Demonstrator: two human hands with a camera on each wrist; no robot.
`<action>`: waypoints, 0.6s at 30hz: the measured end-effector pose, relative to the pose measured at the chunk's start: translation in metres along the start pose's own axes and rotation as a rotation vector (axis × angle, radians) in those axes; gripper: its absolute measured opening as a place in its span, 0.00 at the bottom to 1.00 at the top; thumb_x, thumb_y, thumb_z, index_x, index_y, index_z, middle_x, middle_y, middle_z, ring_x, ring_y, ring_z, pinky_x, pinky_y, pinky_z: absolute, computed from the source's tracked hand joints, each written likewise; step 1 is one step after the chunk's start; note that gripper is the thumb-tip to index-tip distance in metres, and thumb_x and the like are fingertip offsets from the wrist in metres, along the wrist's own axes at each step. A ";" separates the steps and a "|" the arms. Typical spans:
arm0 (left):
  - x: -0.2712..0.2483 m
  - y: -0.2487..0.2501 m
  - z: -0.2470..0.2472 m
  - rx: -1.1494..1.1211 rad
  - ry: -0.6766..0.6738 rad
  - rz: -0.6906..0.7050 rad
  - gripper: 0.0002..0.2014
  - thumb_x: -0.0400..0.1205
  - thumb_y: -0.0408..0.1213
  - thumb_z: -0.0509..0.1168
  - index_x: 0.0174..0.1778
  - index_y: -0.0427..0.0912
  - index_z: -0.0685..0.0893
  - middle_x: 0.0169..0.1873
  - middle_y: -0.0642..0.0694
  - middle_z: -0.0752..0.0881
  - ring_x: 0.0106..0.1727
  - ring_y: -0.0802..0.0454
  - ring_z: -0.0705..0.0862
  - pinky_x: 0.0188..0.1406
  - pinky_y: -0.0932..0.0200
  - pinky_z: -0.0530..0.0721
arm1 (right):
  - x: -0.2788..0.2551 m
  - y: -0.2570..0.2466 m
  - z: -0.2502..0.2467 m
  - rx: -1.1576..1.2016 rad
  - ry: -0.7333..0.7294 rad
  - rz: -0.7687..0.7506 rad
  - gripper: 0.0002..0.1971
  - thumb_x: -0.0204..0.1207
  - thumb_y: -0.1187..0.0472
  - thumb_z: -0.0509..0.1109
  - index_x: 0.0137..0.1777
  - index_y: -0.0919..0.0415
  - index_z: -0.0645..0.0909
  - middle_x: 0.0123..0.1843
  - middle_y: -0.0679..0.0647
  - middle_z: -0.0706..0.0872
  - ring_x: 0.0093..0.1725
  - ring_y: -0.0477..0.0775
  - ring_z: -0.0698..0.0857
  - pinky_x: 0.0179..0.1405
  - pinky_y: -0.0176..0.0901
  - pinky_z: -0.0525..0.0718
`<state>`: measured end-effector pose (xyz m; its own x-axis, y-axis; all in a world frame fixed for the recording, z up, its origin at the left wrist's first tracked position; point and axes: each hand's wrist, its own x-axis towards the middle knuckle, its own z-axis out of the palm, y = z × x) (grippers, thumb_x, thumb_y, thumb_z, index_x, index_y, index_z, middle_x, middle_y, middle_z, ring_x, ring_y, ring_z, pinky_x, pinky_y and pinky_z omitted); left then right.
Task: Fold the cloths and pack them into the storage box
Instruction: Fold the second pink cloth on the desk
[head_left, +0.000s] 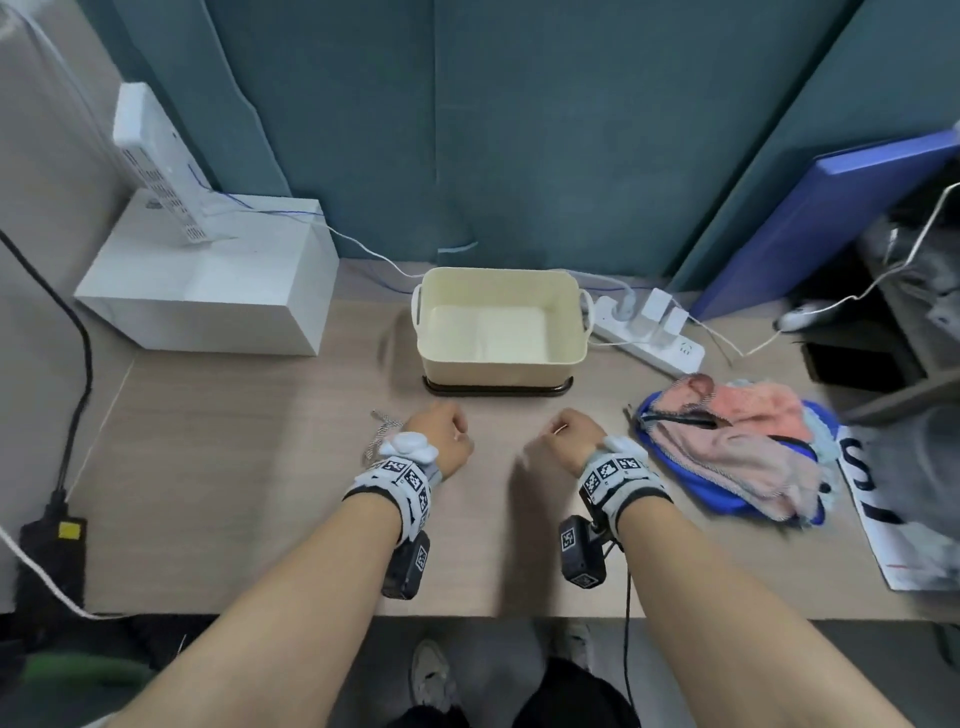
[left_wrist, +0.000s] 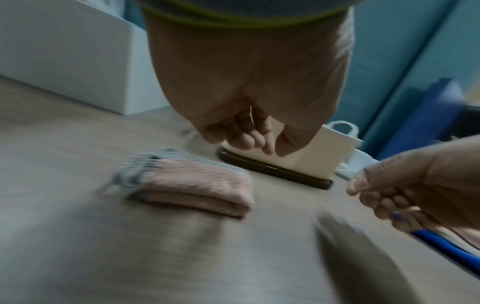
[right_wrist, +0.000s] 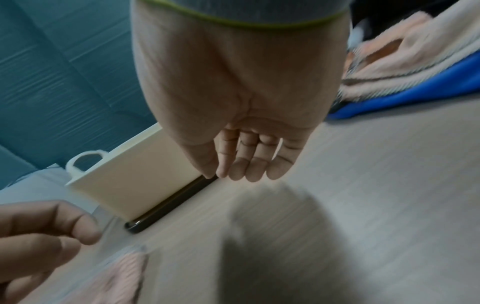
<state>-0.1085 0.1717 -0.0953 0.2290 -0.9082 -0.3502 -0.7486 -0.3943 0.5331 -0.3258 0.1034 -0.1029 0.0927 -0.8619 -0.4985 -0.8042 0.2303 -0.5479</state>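
Observation:
A cream storage box (head_left: 498, 370) stands on a dark base at the back middle of the table, and its inside looks empty. My left hand (head_left: 447, 434) hovers just in front of it with loosely curled fingers (left_wrist: 244, 137) that hold nothing. Below that hand lies a folded pink cloth (left_wrist: 197, 185) with a grey fringe; the head view shows only the fringe (head_left: 383, 423). My right hand (head_left: 566, 434) hangs beside the left, fingers (right_wrist: 246, 162) relaxed and empty. A heap of unfolded pink and blue cloths (head_left: 743, 452) lies to the right.
A white box (head_left: 208, 280) sits at the back left. A power strip (head_left: 649, 332) with plugs and cables lies right of the storage box. A blue board (head_left: 831, 218) leans at the back right. A black adapter (head_left: 52, 551) is at the left edge, printed paper (head_left: 883, 519) at the right.

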 end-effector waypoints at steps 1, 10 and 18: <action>0.002 0.026 0.015 0.026 -0.051 0.052 0.04 0.74 0.42 0.67 0.44 0.52 0.82 0.44 0.52 0.86 0.46 0.45 0.85 0.45 0.55 0.84 | -0.003 0.015 -0.023 -0.015 0.035 -0.006 0.02 0.70 0.57 0.70 0.41 0.52 0.83 0.40 0.44 0.88 0.44 0.52 0.87 0.40 0.43 0.83; 0.024 0.162 0.113 0.066 -0.109 0.286 0.12 0.74 0.44 0.70 0.53 0.54 0.82 0.51 0.49 0.82 0.52 0.46 0.83 0.53 0.52 0.83 | 0.014 0.127 -0.134 -0.165 0.215 0.027 0.08 0.70 0.52 0.78 0.43 0.49 0.80 0.46 0.47 0.86 0.46 0.53 0.83 0.44 0.44 0.76; 0.052 0.220 0.195 0.202 -0.031 0.261 0.17 0.78 0.49 0.68 0.63 0.61 0.80 0.57 0.48 0.77 0.54 0.42 0.81 0.54 0.52 0.82 | 0.037 0.179 -0.155 -0.462 0.031 -0.132 0.15 0.73 0.43 0.73 0.52 0.46 0.73 0.53 0.48 0.82 0.50 0.56 0.81 0.45 0.50 0.79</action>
<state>-0.3827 0.0650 -0.1462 -0.0035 -0.9691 -0.2465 -0.8886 -0.1100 0.4453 -0.5573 0.0425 -0.1151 0.1994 -0.8850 -0.4207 -0.9642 -0.1006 -0.2453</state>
